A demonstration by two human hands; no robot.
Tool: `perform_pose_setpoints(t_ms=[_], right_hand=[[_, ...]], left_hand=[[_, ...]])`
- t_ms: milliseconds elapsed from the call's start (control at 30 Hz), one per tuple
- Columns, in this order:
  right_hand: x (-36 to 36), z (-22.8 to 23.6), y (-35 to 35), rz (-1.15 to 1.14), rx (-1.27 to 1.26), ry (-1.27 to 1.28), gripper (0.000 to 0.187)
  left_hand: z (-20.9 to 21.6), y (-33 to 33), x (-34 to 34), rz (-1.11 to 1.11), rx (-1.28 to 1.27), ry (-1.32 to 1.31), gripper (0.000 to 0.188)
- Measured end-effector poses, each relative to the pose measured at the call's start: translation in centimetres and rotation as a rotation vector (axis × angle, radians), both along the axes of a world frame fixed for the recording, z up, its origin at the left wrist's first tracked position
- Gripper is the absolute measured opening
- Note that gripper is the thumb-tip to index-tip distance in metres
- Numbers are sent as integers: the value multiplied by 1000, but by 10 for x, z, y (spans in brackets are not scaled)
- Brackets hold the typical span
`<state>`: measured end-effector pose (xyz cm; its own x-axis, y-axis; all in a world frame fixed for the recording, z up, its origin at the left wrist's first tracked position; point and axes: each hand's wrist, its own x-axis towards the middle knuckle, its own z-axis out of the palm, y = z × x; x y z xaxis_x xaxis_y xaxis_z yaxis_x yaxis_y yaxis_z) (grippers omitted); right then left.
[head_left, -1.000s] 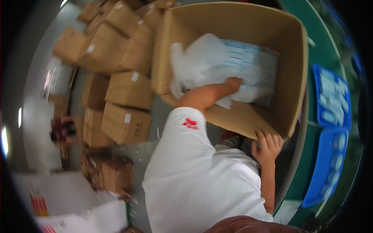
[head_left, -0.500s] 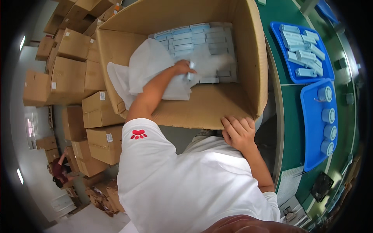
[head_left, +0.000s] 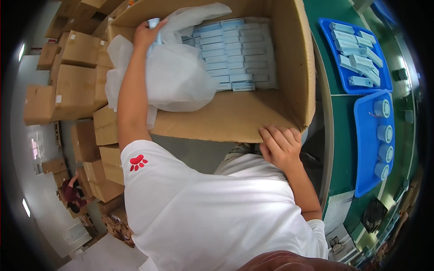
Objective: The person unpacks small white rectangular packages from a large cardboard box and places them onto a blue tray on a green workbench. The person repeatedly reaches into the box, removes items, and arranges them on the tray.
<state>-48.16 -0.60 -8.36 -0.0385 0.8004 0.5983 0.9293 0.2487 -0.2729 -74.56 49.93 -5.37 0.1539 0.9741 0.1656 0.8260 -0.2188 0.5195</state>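
I see carton cut off by upper edge. White wrap hides some small boxes at left. Left grip covers part of pale blue item; full shape unclear to me. Distant person tiny; dark object at lower right unidentifiable.

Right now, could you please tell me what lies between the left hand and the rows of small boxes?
A crumpled white sheet lies between the left hand and the small boxes in the carton, as the head view shows.
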Motion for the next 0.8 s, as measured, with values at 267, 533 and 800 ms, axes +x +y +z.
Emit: perform_pose_setpoints(t_ms=[267, 533, 800], right_hand=[[0, 3, 5, 63, -30, -20, 37], [-1, -8, 5, 35, 20, -24, 42], [10, -1, 16, 141, 133, 27, 31]], left_hand=[[60, -75, 36, -73, 333, -761, 45], [177, -157, 146, -591, 213, -997, 40], [169, -249, 340, -1260, 155, -794, 38]])
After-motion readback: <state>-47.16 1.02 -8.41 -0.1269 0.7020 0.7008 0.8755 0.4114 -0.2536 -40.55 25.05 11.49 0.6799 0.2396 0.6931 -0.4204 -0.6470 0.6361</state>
